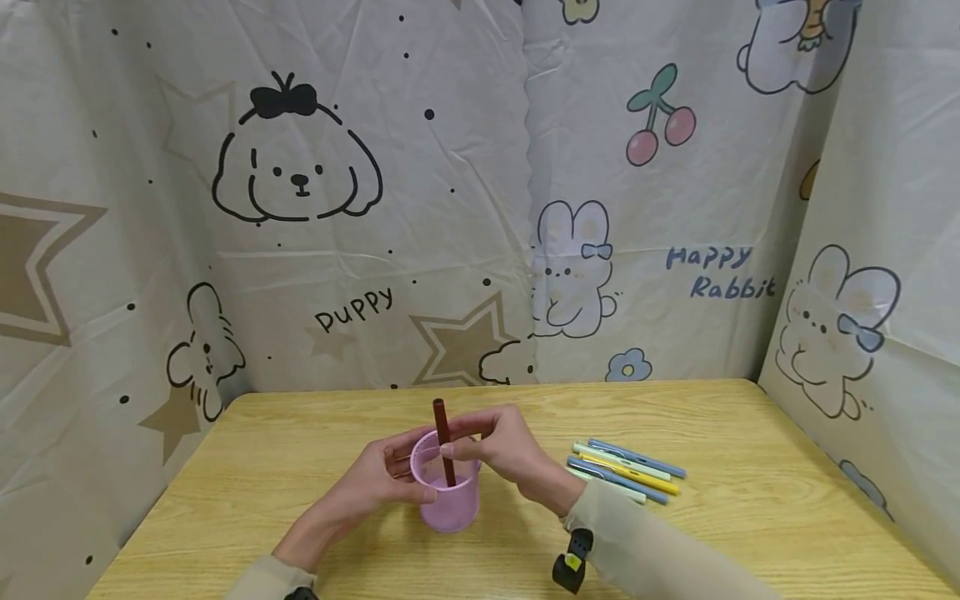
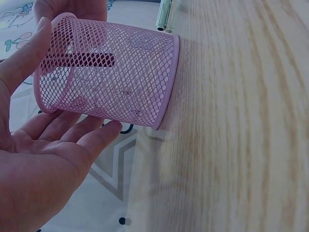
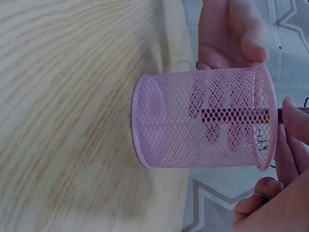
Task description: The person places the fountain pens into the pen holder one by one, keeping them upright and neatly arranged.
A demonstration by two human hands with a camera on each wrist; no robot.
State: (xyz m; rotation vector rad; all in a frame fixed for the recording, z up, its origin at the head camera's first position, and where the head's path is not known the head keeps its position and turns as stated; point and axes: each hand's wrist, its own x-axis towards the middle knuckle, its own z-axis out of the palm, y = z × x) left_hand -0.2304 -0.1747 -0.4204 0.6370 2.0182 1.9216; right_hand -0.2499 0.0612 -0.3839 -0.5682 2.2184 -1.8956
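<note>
A pink mesh pen holder (image 1: 452, 508) stands upright on the table, its open top facing up. My left hand (image 1: 377, 477) holds it at the left, the thumb at the near rim and the fingers around the far side. Above the rim, my right hand (image 1: 504, 446) pinches a dark red-brown pen-like stick (image 1: 440, 419) between thumb and fingers. Through the mesh in the right wrist view, the stick's lower part (image 3: 227, 115) shows inside the holder, its end well above the base. The left wrist view shows my left fingers (image 2: 99, 140) along the mesh wall.
Several blue, pale green and yellow pens (image 1: 630, 472) lie in a loose bunch on the wooden table (image 1: 300, 433), right of the holder. A printed cloth (image 1: 450, 208) hangs behind the table and along both sides.
</note>
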